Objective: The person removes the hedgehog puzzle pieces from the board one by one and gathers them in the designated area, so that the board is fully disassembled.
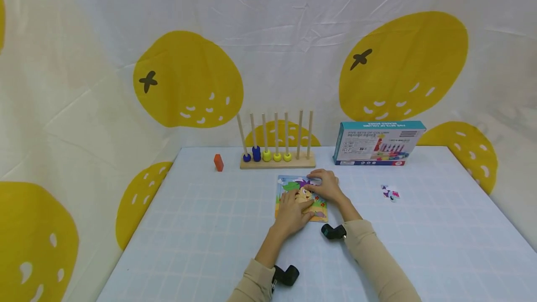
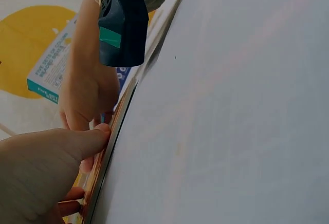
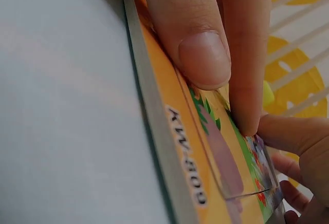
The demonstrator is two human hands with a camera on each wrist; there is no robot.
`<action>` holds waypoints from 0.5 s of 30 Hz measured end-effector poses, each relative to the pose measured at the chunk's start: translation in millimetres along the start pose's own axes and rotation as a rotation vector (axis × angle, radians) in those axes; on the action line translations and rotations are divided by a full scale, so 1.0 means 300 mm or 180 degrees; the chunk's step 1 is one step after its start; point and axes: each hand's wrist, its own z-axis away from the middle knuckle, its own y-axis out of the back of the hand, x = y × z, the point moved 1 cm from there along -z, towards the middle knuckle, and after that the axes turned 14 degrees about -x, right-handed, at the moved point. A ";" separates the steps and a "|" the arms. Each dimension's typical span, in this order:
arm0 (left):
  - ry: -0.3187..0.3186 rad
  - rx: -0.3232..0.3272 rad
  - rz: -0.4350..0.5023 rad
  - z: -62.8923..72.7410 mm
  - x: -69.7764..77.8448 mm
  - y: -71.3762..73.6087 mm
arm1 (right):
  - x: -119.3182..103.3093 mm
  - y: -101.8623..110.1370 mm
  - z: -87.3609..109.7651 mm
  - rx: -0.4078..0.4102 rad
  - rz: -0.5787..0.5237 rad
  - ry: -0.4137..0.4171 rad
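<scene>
A jigsaw puzzle board [image 1: 320, 213] with a cartoon picture lies flat on the table, and "KW-809" is printed along its near edge. My left hand [image 1: 291, 213] rests on the left and lower part, thumb [image 3: 203, 62] and a finger touching the picture. At the upper right of the board is my right hand [image 1: 327, 186], its thumb and fingertips on the surface near the purple part of the picture. Cut lines between pieces show in the right wrist view. Both hands hide much of the picture. A few loose puzzle pieces [image 1: 391, 194] lie to the right.
Behind the board stands a wooden rack [image 1: 277, 164] with upright pegs and blue and yellow beads. An orange block [image 1: 218, 162] is left of it, a toy box [image 1: 377, 144] right of it. Black wrist cameras [image 1: 286, 275] sit beside the sleeves. A patterned cloth hangs behind.
</scene>
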 end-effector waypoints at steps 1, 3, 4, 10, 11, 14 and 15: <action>0.0002 0.0006 0.0005 -0.001 0.000 -0.001 | 0.000 0.001 0.000 -0.0004 -0.0004 -0.0005; 0.0006 0.0008 -0.0002 -0.001 -0.001 -0.002 | -0.003 0.002 0.001 -0.0019 -0.0039 -0.0031; 0.0009 0.0002 -0.0004 -0.002 -0.001 -0.003 | -0.003 0.002 0.002 -0.0024 -0.0067 -0.0046; 0.0021 -0.0045 0.0029 0.001 -0.002 -0.004 | -0.004 0.003 0.003 -0.0046 -0.0055 -0.0055; 0.0023 -0.0055 0.0040 0.001 -0.002 -0.004 | -0.005 0.003 0.003 -0.0050 -0.0034 -0.0048; 0.0034 -0.0076 0.0079 0.004 -0.002 -0.003 | -0.008 0.005 0.002 -0.0073 -0.0005 -0.0025; 0.0042 -0.0079 0.0087 0.005 -0.003 -0.003 | -0.009 0.005 0.001 -0.0082 0.0012 -0.0012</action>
